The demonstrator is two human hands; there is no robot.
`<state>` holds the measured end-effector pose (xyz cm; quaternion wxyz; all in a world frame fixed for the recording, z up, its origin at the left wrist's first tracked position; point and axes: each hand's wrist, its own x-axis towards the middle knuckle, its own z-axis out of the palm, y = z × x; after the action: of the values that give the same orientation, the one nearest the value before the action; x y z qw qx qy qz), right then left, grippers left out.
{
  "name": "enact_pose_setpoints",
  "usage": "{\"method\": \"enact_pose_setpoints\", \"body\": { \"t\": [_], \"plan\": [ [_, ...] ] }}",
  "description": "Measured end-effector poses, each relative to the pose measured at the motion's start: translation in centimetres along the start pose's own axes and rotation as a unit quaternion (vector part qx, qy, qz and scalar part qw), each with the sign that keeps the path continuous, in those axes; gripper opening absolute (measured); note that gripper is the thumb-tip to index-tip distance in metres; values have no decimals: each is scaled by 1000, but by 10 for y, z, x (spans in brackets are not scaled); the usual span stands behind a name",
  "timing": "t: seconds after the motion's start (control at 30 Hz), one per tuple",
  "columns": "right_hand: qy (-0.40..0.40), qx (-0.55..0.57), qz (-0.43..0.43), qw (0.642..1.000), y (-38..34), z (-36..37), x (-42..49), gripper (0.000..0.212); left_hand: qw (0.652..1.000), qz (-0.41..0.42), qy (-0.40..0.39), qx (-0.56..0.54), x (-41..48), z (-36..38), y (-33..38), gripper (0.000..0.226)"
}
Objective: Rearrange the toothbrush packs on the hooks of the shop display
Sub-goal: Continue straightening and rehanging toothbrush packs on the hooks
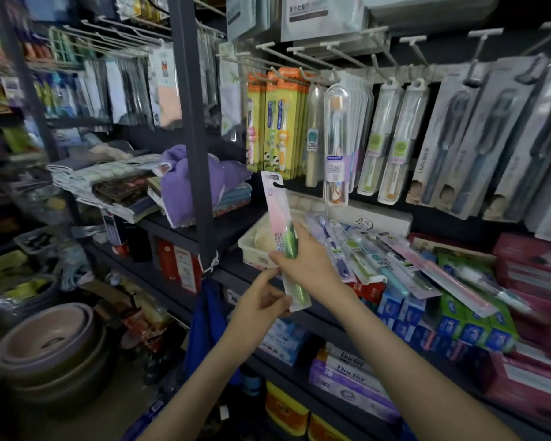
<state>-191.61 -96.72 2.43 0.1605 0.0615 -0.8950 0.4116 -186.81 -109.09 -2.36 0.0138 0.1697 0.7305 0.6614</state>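
Dark metal rack across the whole view, crammed on every level. Upper right: a row of pale hooks, most loaded with hanging toothbrush packs. Long grey packs at the far right, clear tube cases in the middle, yellow and orange packs at the left end of the row. Below the hooks, a shelf with a loose heap of packs lying crosswise on stacked toothpaste boxes. Lower left, down on the floor: nested round basins, blurred. Left of the rack's post, a purple towel bundled on folded cloths. Just beside the heap, at its left, a white tray on the same shelf.

In front of that tray, off any hook: one pink pack with a green toothbrush inside, up in the air, tilted so the top leans left. Hang hole at its top end, free, just below the yellow and orange packs. Right grip clasped round the middle of the pink pack, thumb on the front, fingers behind. Left grip lower down, pinching the bottom end of the same pack, forefinger stretched up toward the right grip. Bare forearms reaching in from the lower edge.
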Motion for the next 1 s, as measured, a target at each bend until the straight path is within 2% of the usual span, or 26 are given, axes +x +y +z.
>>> {"method": "enact_pose_setpoints", "body": {
  "t": [0.13, 0.3, 0.47, 0.63, 0.73, 0.87, 1.0],
  "plan": [
    [-3, -69, 7, 998, 12, -32, -9, 69, 997, -12, -64, 39, 22, 12, -2, 34],
    [19, -176, 36, 984, 43, -82, -23, 68, 996, -76, 20, 38, 71, 42, -12, 31],
    [25, -254, 84, 963, 65, -119, -37, 67, 992, -111, 45, 40, 93, 84, -13, 41],
    [30, -259, 92, 961, 77, -130, -45, 67, 979, -167, 76, -86, 102, 99, -18, 48],
    [31, -257, 88, 962, 79, -130, -47, 68, 972, -182, 52, -141, 89, 91, -17, 45],
    [28, -258, 82, 962, 81, -123, -48, 71, 961, -198, 37, -187, 64, 69, -17, 32],
    [32, -254, 74, 964, 76, -111, -48, 69, 953, -207, 49, -215, 42, 43, -17, 33]
  ]
}}
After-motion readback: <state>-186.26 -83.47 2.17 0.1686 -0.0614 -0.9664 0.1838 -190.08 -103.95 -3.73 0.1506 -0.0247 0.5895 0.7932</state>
